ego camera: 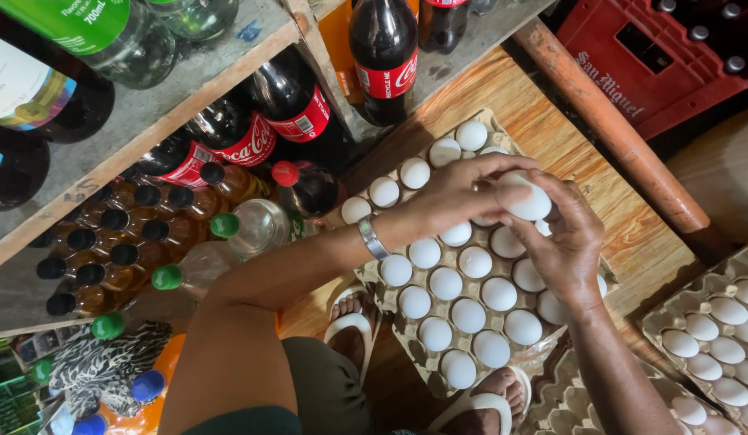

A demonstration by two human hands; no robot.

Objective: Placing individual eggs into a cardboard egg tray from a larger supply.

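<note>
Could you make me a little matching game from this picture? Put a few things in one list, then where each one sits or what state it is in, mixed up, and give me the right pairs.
Things:
1. white egg
2. bracelet
3. red crate
4. green-capped bottle

Places or states:
A. lying on its side under the shelf
B. on the left hand's wrist
C. top right, past the wooden board
D. held between both hands, above the egg tray

Pairs: 1-D, 2-B, 3-C, 4-A

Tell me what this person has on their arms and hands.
Both arms are bare, with no sleeves or gloves in view. The left hand has a silver metal bracelet at the wrist and a ring on one finger. The right hand shows nothing worn.
</note>
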